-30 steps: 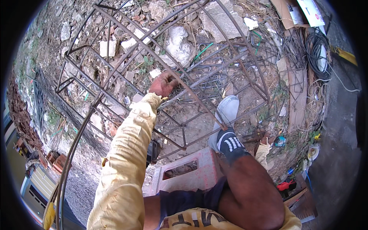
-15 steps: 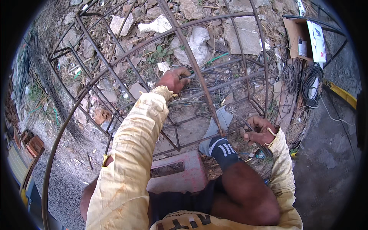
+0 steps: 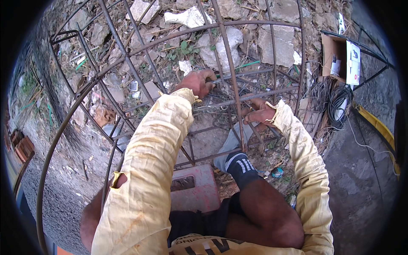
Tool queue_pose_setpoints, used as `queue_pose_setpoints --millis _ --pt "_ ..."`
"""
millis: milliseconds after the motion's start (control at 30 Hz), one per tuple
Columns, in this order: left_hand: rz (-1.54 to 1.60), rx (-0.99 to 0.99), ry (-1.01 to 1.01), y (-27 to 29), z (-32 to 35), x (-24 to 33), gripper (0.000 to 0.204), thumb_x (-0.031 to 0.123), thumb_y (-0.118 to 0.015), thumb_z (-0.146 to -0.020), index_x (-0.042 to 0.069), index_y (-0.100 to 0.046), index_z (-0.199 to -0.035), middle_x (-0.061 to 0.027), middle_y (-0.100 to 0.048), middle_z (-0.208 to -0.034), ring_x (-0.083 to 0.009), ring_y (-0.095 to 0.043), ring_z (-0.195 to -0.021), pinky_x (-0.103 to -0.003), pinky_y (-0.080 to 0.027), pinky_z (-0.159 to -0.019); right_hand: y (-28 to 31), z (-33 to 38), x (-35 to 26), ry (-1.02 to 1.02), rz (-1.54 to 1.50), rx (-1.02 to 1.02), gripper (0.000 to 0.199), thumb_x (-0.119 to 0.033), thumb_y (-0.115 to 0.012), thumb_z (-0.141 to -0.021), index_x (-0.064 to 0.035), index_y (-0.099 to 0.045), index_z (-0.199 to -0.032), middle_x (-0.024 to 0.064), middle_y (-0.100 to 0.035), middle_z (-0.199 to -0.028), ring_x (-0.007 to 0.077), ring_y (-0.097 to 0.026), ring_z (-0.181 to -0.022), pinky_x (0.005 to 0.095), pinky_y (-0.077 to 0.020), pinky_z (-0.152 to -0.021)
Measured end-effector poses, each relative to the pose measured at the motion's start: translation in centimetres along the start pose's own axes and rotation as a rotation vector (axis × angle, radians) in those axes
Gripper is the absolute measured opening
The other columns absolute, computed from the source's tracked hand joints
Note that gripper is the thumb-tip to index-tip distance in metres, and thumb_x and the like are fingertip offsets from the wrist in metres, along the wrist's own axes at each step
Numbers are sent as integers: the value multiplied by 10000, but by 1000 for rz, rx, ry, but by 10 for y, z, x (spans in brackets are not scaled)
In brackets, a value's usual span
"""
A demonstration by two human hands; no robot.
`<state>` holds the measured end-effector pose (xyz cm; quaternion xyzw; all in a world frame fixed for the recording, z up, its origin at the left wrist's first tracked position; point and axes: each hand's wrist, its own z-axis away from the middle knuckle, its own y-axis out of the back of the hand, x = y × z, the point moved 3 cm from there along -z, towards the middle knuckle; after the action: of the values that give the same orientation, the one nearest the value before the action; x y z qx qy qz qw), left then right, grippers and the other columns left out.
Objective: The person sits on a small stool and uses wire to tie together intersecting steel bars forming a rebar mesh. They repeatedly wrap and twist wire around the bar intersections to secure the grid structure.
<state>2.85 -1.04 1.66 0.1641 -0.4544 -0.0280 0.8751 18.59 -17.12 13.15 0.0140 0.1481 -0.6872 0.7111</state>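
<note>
Observed left hand (image 3: pixel 197 83) partly closed, with fingers curled close to a crossing bar of the rusty rebar cage (image 3: pixel 221 25) — cannot tell what, if anything, in grip. Observed right hand (image 3: pixel 262 114) likewise partly closed, with bent fingertips close beside a sloping bar of same cage — cannot tell what in grasp. Noted cage in front of wearer, above littered ground, with pale rock (image 3: pixel 234 40) beyond left hand, pinkish crate (image 3: pixel 206 191) nearer, and open cardboard box (image 3: pixel 327 55) well off to right.

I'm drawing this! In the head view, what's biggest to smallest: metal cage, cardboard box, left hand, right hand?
1. Metal cage
2. Cardboard box
3. Left hand and right hand: too alike to rank
</note>
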Motion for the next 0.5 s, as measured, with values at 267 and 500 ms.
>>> queue_pose_setpoints --millis 267,500 --pt "17 -6 7 0 -1 4 206 185 -653 -838 85 -611 -1014 -109 -662 -970 -261 -639 -926 -358 -487 -816 5 -17 -6 184 186 -50 507 -140 -569 -804 -62 -389 -1272 69 -599 -870 159 -593 -775 315 -517 -589" --pt "13 16 -3 0 1 3 203 186 -656 -837 87 -616 -1009 -102 -665 -964 -253 -641 -923 -354 -486 -817 -7 -2 -3 98 348 213 468 -262 -551 -882 -52 -433 -1282 127 -646 -886 229 -651 -697 383 -544 -634"
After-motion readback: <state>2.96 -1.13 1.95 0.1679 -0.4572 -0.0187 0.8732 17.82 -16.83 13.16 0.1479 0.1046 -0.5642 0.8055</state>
